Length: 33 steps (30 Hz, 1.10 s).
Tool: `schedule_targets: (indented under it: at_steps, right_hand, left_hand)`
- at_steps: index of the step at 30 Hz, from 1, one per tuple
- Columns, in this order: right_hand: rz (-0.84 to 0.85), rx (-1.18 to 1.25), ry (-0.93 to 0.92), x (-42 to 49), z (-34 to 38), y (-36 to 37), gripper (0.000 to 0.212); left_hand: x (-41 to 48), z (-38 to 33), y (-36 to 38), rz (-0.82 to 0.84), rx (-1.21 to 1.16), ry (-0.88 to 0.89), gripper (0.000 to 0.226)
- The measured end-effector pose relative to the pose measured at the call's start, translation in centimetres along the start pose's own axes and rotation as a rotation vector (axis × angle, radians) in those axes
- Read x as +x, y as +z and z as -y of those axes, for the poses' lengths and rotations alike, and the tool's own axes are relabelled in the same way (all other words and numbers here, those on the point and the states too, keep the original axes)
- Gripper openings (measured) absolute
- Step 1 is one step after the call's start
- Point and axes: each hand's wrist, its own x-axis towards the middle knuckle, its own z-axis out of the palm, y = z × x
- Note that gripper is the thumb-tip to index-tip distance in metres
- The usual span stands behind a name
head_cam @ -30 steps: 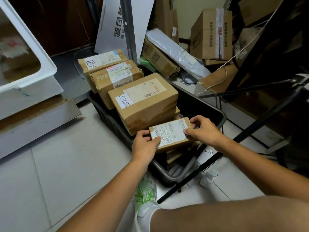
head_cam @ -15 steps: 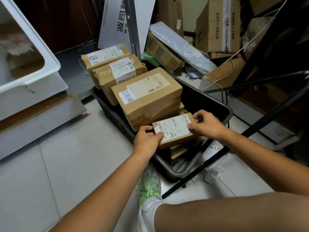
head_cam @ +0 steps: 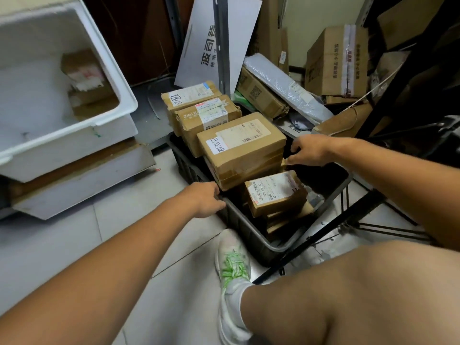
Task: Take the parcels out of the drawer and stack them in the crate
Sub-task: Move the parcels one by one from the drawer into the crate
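The large parcel (head_cam: pixel 239 148) sits in the crate (head_cam: pixel 249 235) between my hands, long axis running hand to hand. My right hand (head_cam: pixel 308 150) is at its far end, fingers loosely bent, gripping nothing; my left hand (head_cam: pixel 204 199) is at the crate's near rim. Its fingertips are hidden, so I cannot tell their grip, and the parcels in the drawer (head_cam: pixel 129 105), nearer my left, look blurred.

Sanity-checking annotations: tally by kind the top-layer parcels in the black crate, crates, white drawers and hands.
Top-layer parcels: 4
Black crate: 1
White drawer: 1
Hands (left hand, right hand): 2
Total: 8
Parcels underneath are partly hidden, so they are not counted.
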Motion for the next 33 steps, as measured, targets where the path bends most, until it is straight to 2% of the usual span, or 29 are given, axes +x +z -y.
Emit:
schedule_targets:
  at_steps: [5, 9, 13, 18, 26, 33]
  right_hand:
    - [-0.105, -0.101, -0.085, -1.4, 5.9, -4.2, 0.049]
    - [-0.128, -0.096, -0.166, -1.9, 12.6, -5.7, 0.046]
    - [-0.202, -0.141, -0.303, -1.7, 20.4, -5.6, 0.056]
    - [-0.248, -0.085, -0.467, -0.1, 29.7, -3.8, 0.049]
    - [-0.244, 0.067, -0.614, 4.9, 39.6, -0.2, 0.045]
    - [-0.286, 0.088, -0.657, 9.8, 44.2, 0.6, 0.037]
  left_hand:
    - [-3.5, 3.7, -5.4, -0.125, 0.108, -0.024, 0.049]
    - [-5.9, 7.8, -10.0, -0.238, 0.116, -0.066, 0.047]
    - [-8.1, 14.0, -14.0, -0.336, 0.090, -0.145, 0.047]
    - [-10.3, 22.1, -17.4, -0.425, 0.076, -0.273, 0.042]
    - [-9.4, 31.4, -20.2, -0.492, 0.028, -0.353, 0.033]
    - [-6.3, 36.1, -20.9, -0.503, 0.009, -0.381, 0.044]
